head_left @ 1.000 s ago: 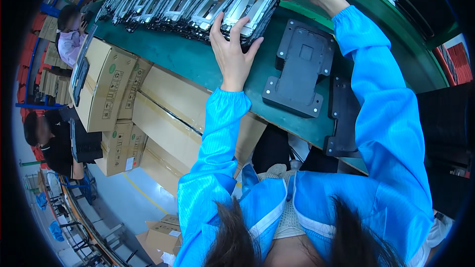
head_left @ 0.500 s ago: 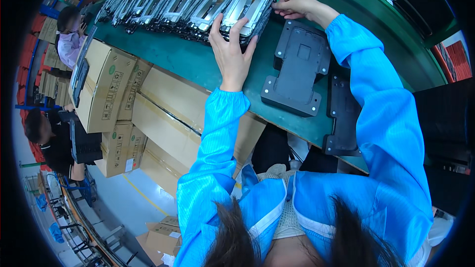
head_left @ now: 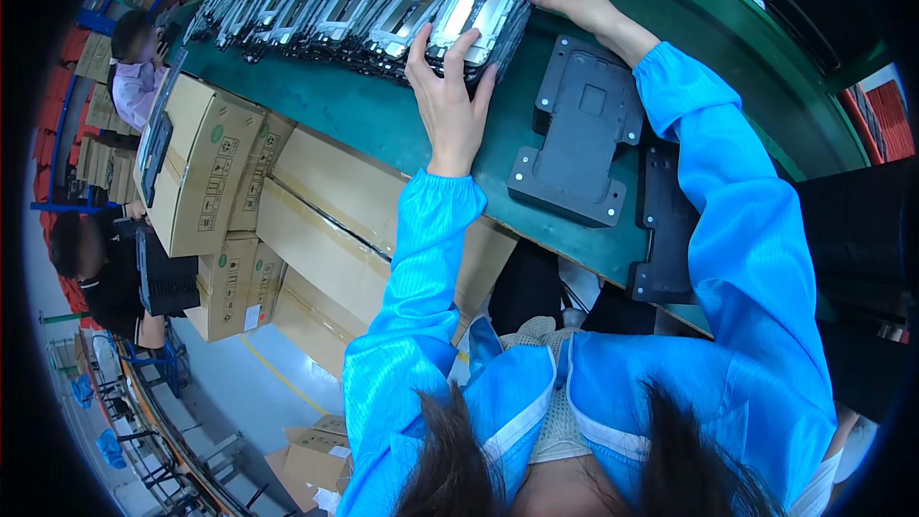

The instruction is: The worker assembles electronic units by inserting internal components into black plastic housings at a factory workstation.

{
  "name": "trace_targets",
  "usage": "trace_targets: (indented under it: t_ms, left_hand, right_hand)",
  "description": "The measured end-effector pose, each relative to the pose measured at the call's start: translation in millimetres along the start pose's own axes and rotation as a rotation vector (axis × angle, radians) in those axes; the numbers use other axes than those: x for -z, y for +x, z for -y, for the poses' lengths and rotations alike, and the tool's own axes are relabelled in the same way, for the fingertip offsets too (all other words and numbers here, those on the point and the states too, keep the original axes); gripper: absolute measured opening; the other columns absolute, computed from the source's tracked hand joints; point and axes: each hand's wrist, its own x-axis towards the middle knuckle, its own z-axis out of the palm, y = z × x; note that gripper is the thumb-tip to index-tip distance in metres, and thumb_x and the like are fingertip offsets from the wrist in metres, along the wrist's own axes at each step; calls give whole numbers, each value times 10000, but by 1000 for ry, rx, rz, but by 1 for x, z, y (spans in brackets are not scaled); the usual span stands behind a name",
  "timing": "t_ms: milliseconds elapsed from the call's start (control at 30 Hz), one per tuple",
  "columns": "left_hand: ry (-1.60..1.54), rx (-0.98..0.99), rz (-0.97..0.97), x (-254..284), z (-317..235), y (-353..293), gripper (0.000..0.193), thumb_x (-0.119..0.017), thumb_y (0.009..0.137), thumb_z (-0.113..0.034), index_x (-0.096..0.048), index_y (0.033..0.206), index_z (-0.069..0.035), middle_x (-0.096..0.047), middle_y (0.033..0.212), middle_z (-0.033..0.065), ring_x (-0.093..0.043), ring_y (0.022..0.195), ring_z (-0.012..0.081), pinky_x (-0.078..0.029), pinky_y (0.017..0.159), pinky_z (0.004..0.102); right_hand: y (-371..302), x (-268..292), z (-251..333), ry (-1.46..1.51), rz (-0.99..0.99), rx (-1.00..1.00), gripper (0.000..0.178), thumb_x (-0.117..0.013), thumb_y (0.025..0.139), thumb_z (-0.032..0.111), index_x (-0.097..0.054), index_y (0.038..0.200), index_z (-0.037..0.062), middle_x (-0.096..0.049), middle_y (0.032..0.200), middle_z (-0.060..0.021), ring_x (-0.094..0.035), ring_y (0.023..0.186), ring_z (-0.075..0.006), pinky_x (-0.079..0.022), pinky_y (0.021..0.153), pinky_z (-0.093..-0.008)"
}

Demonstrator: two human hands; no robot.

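Note:
Phone middle frames [head_left: 479,14], silver with black rims, lie in overlapping stacks along the far side of the green bench. My left hand [head_left: 448,105] grips the near end of the rightmost stack, its fingers over the top frame and its thumb at the right side. At the far right edge of that same stack, my right hand [head_left: 584,8] has thumb and fingertips pressed together; whatever is between them is hidden. To the right of the stack lies a black fixture block [head_left: 574,134] with a recessed middle and pale round dots at its corners.
A second black fixture [head_left: 661,239] is partly under my right sleeve. Cardboard boxes [head_left: 215,148] stand left of the green bench [head_left: 383,115]. Two people [head_left: 134,81] are at the far left, one holding a dark stack [head_left: 163,273]. A black screen-like panel [head_left: 818,10] stands at the upper right.
The rightmost stack's top frame has shifted slightly away from me, and its shiny middle catches more light. My right hand has moved a little farther along the stack's edge. My left hand stays in place.

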Motion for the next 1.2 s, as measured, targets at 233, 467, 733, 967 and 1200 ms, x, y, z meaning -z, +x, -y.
trace_targets:
  t_ms: [233, 467, 733, 967, 1200]
  left_hand:
    - [1, 5, -6, 0, -1, 0, 587, -778, 780, -91, -528, 1295, -223, -311, 1409, 217, -370, 1248, 433, -387, 999, 493]
    - [-12, 3, -3, 1, -2, 1, 567, -770, 782, -75, -538, 1278, -222, -312, 1409, 212, -356, 1256, 434, -374, 1008, 504]
    - [-52, 2, 25, 1, 2, 1, 557, -770, 780, -70, -536, 1268, -199, -303, 1414, 220, -343, 1275, 440, -356, 1033, 501]
    - [-116, 56, -21, -2, 2, -1, 735, -748, 818, -116, -335, 1419, -24, -231, 1456, 270, -298, 1316, 469, -321, 1075, 511]
    - [-74, 67, -11, -7, 7, -3, 857, -727, 844, -141, -179, 1473, 54, -185, 1476, 288, -283, 1328, 477, -307, 1093, 508]
  right_hand:
    - [8, 7, 8, -143, 80, -225, 311, -731, 853, 301, -744, 946, 4, -707, 1010, -109, -663, 905, -161, -495, 846, -288]
    - [8, 13, 6, 148, 48, -352, 351, -724, 861, 201, -673, 1150, 9, -698, 1027, -120, -676, 911, -151, -517, 877, -253]
    - [18, 11, 12, 214, 90, -349, 392, -587, 953, 196, -566, 1322, 66, -659, 1187, -97, -652, 1046, -203, -504, 953, -310]
    - [20, -4, 21, 389, -13, -33, 429, -525, 995, 287, -514, 1399, 146, -598, 1287, -79, -542, 1202, -197, -399, 1048, -317]
    - [15, -27, 26, 296, 7, 8, 417, -511, 999, 290, -513, 1398, 166, -573, 1308, -79, -497, 1220, -182, -354, 1053, -301]
